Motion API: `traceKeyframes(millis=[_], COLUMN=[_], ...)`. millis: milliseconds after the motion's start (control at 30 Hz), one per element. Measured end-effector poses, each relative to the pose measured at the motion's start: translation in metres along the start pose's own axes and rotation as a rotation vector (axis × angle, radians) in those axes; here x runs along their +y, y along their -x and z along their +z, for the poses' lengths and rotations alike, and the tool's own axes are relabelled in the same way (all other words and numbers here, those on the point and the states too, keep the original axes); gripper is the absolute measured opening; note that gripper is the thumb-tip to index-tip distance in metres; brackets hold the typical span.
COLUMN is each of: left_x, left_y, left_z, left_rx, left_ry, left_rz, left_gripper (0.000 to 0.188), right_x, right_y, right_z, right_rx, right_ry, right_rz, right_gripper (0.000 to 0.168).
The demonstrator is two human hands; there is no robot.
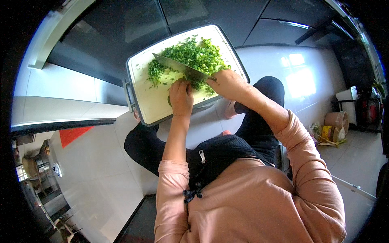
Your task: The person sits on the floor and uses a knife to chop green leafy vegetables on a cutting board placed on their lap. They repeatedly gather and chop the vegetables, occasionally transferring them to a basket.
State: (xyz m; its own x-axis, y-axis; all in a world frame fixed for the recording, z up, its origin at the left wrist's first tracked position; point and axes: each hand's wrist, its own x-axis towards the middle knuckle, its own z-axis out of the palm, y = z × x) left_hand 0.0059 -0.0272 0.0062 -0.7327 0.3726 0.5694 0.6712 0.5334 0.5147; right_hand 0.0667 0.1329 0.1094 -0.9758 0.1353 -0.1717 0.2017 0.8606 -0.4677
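Across a pale cutting board [152, 103] with a dark rim, chopped leafy greens [190, 53] lie spread in a heap. My right hand [226, 83] grips the handle of a broad-bladed kitchen knife [182, 68], whose blade slants over the greens toward the upper left. Just below the blade, my left hand [181, 94] rests with curled fingers at the near edge of the heap. Its fingertips are partly hidden, so whether they pinch some greens is unclear. A small green piece [169, 101] sits beside my left hand.
Dark cabinet fronts [112, 39] stand beyond the board. My knees flank it, over a tiled floor [100, 170]. At the right, a round brown container [337, 121] and plastic-wrapped items [316, 132] sit on the floor. A red triangular piece [73, 135] lies at the left.
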Motion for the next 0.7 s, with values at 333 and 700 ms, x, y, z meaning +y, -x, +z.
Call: traceKeyframes(millis=[333,700], left_x=[0.0,0.0], left_y=[0.001,0.001], left_z=[-0.001,-0.002], left_rx=[-0.015,-0.031], left_ry=[-0.053,0.005], left_rz=[-0.01,-0.016], left_gripper=[0.014,0.013], right_x=[-0.005,-0.007], right_y=[0.02,0.023], right_z=[-0.015,-0.014], right_rx=[-0.1,-0.222], right_ry=[0.097,0.14], right_rz=[-0.007,0.098], right_gripper=[0.036,0.033])
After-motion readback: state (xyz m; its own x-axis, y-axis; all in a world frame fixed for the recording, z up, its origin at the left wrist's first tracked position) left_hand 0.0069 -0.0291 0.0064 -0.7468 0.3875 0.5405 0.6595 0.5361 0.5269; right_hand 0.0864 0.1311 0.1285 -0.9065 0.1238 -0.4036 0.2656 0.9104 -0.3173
